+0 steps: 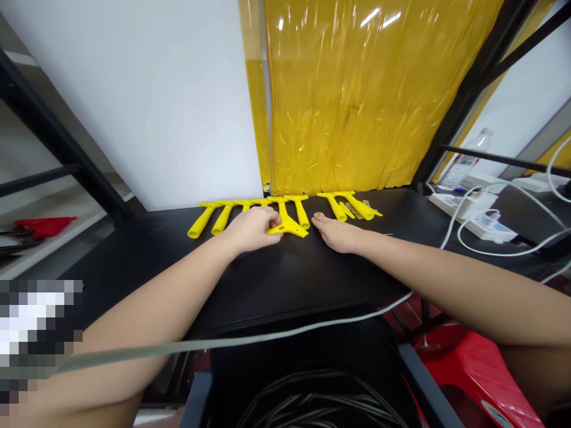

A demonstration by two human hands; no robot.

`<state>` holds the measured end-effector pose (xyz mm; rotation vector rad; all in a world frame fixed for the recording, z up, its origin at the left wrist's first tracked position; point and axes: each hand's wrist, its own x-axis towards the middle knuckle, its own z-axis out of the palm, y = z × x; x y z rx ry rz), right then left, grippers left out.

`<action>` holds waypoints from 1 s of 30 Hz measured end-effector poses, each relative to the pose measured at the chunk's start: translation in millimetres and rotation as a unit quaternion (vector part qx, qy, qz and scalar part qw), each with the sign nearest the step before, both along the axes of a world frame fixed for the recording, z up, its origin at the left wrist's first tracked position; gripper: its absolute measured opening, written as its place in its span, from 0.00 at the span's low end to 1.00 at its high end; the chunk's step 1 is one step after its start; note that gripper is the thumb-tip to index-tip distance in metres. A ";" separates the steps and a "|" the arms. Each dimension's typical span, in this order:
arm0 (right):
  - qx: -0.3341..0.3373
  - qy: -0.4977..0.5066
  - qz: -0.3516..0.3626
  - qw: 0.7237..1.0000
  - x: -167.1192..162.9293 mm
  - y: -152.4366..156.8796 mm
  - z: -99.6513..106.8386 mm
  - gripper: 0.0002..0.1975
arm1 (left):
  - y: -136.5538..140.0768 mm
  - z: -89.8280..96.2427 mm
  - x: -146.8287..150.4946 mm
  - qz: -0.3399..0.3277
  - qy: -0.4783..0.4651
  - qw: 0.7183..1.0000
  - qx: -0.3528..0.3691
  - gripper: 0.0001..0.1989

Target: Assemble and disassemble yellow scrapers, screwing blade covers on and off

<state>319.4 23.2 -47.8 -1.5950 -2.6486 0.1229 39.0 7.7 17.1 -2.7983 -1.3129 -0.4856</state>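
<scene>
My left hand (252, 230) is closed on the handle of a yellow plastic scraper (291, 227), whose wide T-shaped head points right, just above the black table. My right hand (338, 233) rests on the table to the right of it, fingers stretched out and nothing seen in them. Behind both hands, several more yellow scrapers (200, 222) lie in a row, heads toward the back wall and hollow handle ends toward me. My left hand partly hides some of them. Two scrapers (362, 208) lie apart on the right, with small yellow strips (347, 210) beside them.
A white cable (276, 336) hangs across the front of the black table (267, 285). White power strips (475, 220) with plugs and a plastic bottle (466, 160) stand at right. Yellow film (352, 95) and a white panel (178, 101) form the back. Below right sits a red stool (482, 368).
</scene>
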 end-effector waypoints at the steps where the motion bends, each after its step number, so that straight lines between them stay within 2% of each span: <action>1: -0.001 -0.013 -0.008 1.000 -2.0 5.6 2.2 0.33 | 0.0 0.0 -0.1 0.001 0.000 1.000 -0.001 0.11; 7: 0.007 -0.046 -0.022 0.999 -6.9 40.0 15.3 0.32 | -1.3 -0.1 0.0 0.001 0.006 1.000 -0.001 0.11; 16: 0.035 -0.050 -0.002 0.998 7.8 73.3 40.2 0.18 | -2.2 1.3 -0.5 0.000 0.010 1.000 -0.003 0.11; 21: 0.055 -0.010 -0.012 0.998 25.1 75.6 48.7 0.17 | -2.1 0.4 0.1 0.000 0.012 1.000 -0.005 0.11; 26: 0.037 -0.002 -0.006 0.999 27.8 67.9 42.3 0.14 | -2.2 -0.7 0.1 0.001 0.015 1.000 -0.011 0.11; 30: 0.055 -0.012 -0.019 0.998 27.5 67.3 39.0 0.14 | -2.5 -0.6 -0.1 0.004 0.015 1.000 -0.010 0.11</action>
